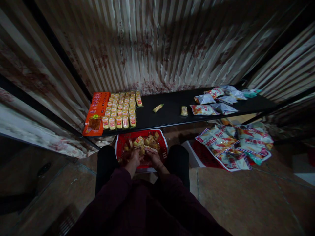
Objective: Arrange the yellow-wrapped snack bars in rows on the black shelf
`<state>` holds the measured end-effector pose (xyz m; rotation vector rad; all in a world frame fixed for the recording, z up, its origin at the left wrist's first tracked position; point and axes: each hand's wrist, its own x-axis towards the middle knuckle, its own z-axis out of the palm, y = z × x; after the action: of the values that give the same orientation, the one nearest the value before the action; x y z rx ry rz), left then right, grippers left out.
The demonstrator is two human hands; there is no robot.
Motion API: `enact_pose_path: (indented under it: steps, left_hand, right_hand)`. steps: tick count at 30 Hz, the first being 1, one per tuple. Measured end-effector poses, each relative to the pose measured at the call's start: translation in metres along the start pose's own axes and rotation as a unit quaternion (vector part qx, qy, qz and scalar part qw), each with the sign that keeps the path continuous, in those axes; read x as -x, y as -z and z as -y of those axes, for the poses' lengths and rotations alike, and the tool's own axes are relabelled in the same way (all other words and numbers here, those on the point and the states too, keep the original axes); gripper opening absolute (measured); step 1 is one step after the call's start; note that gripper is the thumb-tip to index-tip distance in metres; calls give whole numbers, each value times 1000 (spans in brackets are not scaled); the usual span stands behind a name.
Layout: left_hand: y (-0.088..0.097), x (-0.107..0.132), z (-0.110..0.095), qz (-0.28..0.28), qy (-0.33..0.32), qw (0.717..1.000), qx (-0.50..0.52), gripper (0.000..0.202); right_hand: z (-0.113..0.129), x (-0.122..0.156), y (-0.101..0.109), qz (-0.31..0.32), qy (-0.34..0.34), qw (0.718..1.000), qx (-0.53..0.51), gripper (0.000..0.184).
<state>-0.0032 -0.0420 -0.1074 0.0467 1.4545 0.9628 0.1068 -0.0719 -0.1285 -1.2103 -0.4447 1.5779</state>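
Both hands are down in the red basket (162,140) that sits on the floor between the person's knees. The left hand (134,156) and the right hand (153,156) lie close together, fingers curled among the small yellow packets (144,141) heaped there. It is too dim and small to tell whether either hand has closed on a packet or only rests on the pile; they seem to be working one packet between them, but that is a guess.

Judging by how things lie, the sorting looks well under way and not finished. The basket has a fair heap in it, piled toward its far side. Just past it, on the low black shelf (169,113), a tidy block of packet rows (121,109) stands upright, filling the left part beside an orange bag (96,113) laid flat at the shelf's left end. Two loose packets lie apart from the block in the middle of the shelf, one slanted (158,108), one upright (184,110). The stretch of shelf between the rows and the right side is bare, so there is room for more.

Farther right on the shelf lie several larger snack bags (216,100), and below them on the floor a spread of big empty wrappers (233,144). Behind everything stands a corrugated wall (157,46).
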Motion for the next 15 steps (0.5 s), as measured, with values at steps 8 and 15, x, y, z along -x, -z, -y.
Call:
enact_pose_path:
  steps: [8, 15]
  left_hand:
    - [-2, 1, -1, -1, 5, 1000, -9, 7]
    - [-4, -2, 4, -14, 16, 999, -39, 1]
  right_hand:
    - [0, 1, -3, 10, 13, 1000, 10, 47]
    - [0, 1, -2, 8, 23, 999, 35, 48]
